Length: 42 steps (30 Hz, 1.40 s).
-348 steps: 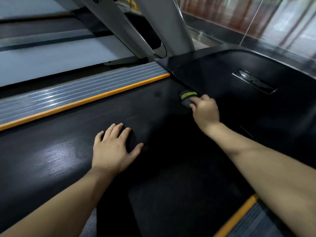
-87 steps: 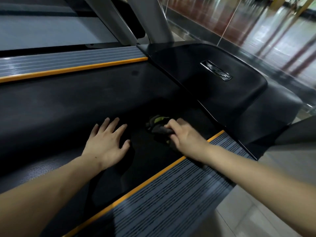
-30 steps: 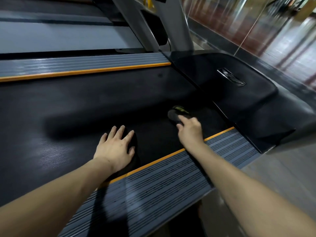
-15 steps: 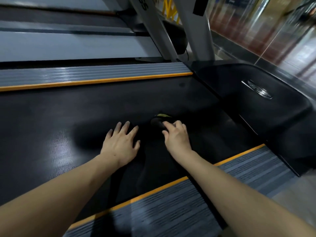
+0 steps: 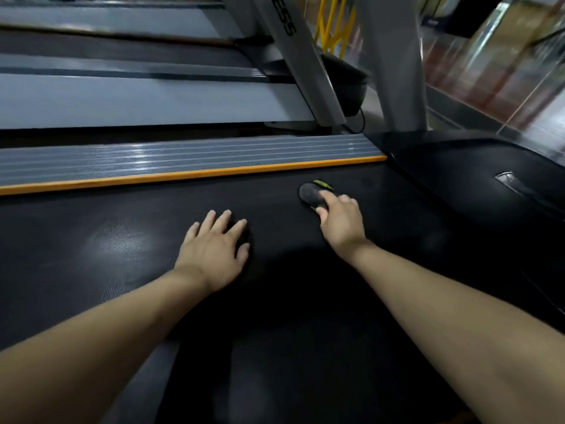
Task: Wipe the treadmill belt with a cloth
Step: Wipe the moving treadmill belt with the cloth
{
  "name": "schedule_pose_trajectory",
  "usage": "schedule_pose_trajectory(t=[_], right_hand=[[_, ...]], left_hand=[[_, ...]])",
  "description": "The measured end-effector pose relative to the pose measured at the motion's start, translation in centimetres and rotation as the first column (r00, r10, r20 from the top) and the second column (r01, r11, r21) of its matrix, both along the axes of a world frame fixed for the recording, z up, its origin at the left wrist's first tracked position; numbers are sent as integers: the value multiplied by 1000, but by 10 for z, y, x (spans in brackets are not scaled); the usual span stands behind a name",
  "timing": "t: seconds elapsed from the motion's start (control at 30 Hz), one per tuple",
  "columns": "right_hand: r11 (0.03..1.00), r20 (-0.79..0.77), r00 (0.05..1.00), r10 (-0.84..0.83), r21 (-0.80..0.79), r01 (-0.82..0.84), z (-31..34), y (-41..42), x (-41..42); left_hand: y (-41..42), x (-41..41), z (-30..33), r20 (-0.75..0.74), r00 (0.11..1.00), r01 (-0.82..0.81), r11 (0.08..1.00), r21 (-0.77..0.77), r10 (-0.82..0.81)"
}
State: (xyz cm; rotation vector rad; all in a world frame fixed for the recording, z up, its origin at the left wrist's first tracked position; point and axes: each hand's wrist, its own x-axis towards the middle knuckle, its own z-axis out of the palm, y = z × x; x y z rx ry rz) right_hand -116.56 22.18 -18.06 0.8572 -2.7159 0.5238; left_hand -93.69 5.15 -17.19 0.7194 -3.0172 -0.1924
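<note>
The black treadmill belt (image 5: 91, 246) fills the middle of the head view. A small dark cloth with a green edge (image 5: 312, 192) lies bunched on the belt near its front right end. My right hand (image 5: 339, 218) presses down on the cloth, its fingers closed over the near part of it. Flat on the belt to the left of it rests my left hand (image 5: 215, 252), fingers spread and holding nothing.
A grey ribbed side rail with an orange strip (image 5: 189, 172) runs along the far side of the belt. The black motor cover (image 5: 477, 185) rises at the right. Grey uprights (image 5: 305, 65) stand behind it. A glass wall (image 5: 504, 56) lies at far right.
My right hand has pushed the cloth across the belt away from me, toward the far rail. My left hand has stayed planted on the belt. The view has shifted and the near rail has left it.
</note>
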Motion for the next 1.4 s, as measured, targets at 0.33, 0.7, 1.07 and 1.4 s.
schedule_pose_trajectory(t=[0.33, 0.7, 1.07, 1.4], right_hand=[[1000, -18, 1000, 13, -22, -14, -4, -57, -59], [955, -99, 953, 288, -49, -294, -14, -140, 58], [928, -110, 925, 364, 125, -350, -1, -109, 22], [953, 81, 950, 301, -50, -298, 16, -141, 100]], left_hand=[[-63, -19, -12, -12, 997, -70, 996, 50, 70], [-93, 26, -4, -104, 970, -212, 974, 80, 220], [-108, 56, 7, 96, 980, -185, 979, 82, 177], [-112, 56, 7, 111, 976, -200, 972, 125, 187]])
